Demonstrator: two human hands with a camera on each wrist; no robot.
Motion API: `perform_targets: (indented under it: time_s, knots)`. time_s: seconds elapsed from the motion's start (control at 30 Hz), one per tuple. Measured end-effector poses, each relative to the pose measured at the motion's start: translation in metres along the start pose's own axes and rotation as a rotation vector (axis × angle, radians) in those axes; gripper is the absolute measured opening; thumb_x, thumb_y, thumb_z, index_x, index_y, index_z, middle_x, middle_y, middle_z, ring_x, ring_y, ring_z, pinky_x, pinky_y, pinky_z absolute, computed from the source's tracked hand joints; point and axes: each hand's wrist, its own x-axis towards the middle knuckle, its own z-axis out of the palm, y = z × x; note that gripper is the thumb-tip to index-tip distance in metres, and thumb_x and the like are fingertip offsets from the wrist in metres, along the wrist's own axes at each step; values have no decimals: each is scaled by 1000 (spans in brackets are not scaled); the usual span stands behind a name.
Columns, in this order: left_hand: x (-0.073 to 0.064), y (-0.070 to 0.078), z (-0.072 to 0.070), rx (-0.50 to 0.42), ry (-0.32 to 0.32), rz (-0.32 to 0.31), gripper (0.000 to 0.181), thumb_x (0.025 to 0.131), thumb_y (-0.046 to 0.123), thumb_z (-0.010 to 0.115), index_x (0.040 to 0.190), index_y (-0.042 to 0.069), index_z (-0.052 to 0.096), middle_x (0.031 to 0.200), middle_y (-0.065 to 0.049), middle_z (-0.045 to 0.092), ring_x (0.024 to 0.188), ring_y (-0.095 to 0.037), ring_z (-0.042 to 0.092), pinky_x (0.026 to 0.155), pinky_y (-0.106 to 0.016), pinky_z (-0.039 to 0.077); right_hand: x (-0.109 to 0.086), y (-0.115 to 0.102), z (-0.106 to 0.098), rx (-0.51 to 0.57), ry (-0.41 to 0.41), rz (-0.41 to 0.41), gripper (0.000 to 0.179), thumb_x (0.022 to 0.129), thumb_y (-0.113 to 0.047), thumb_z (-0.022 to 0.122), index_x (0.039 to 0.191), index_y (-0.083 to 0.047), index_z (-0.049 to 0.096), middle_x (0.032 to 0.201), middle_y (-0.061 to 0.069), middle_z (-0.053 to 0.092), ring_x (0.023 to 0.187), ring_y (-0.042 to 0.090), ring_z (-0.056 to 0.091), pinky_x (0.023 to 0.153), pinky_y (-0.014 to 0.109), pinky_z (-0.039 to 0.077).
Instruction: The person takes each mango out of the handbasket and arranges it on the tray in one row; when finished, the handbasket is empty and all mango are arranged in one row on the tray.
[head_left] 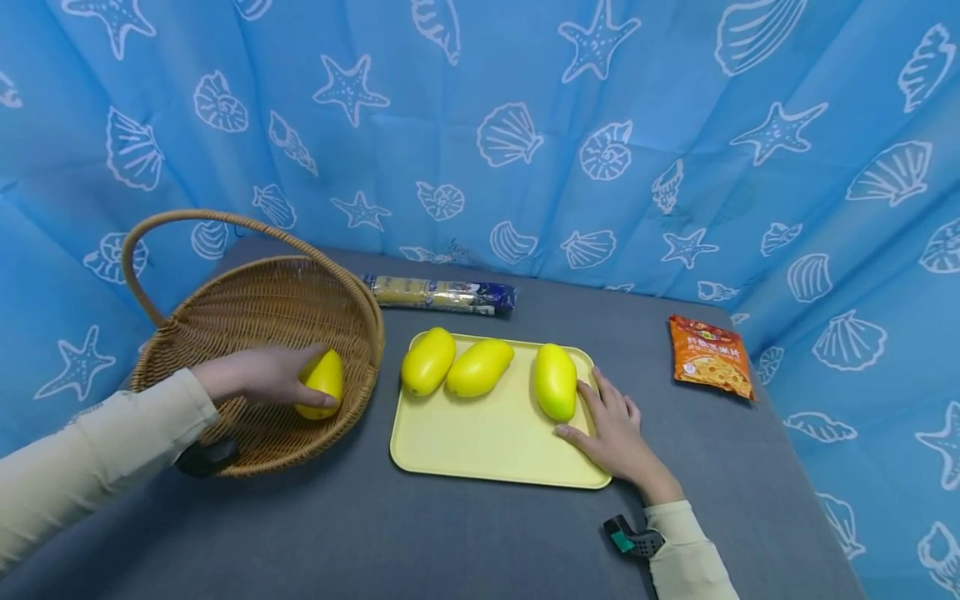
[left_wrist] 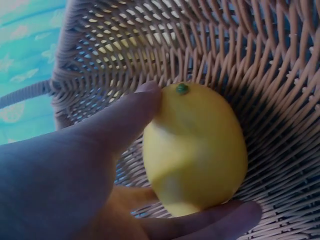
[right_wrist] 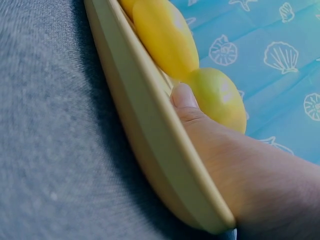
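Note:
In the head view, my left hand reaches into the wicker basket and grips a yellow mango. The left wrist view shows thumb and fingers on either side of that mango, whose small green stem end faces up. My right hand rests at the right side of a pale yellow tray, fingers spread and relaxed. Its index finger and thumb lie close beside the rightmost mango. Two more mangoes, one at the corner and one beside it, lie at the tray's back left.
Behind the tray lies a long clear packet with a blue end. An orange snack bag is at the right on the grey tabletop. The basket's tall handle arches over it. A blue seashell-print curtain hangs behind.

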Motion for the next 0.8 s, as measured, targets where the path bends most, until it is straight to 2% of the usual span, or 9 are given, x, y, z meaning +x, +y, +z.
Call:
perform_targets:
  time_s: [0.2, 0.47, 0.7, 0.8]
  knots:
    - [5, 3, 3, 7, 17, -3, 101, 83, 57, 64, 151, 0, 15, 83, -8, 54, 67, -21, 50, 58, -32, 42, 0, -1, -2, 7, -17, 10, 87, 86, -62, 57, 150, -11, 28, 160, 15, 6, 141, 41, 15, 106, 64, 5]
    - [6, 0, 2, 36, 56, 32, 102, 81, 58, 66, 150, -2, 20, 84, -7, 54, 73, -21, 50, 62, -33, 42, 1, -2, -3, 6, -3, 3, 87, 86, -60, 59, 149, -10, 29, 159, 18, 8, 141, 42, 15, 105, 65, 6]
    - [6, 1, 4, 38, 83, 16, 102, 78, 56, 70, 150, 2, 24, 101, -21, 52, 76, -23, 49, 59, -33, 43, 1, -2, -3, 9, -26, 23, 88, 85, -63, 57, 150, -11, 27, 160, 16, 5, 141, 41, 14, 106, 64, 4]
    - [7, 3, 3, 37, 83, 19, 101, 77, 52, 73, 149, 1, 26, 100, -20, 53, 78, -24, 50, 60, -34, 44, 1, -2, -3, 13, -34, 28, 88, 85, -63, 57, 150, -12, 27, 160, 15, 5, 141, 41, 14, 107, 64, 3]
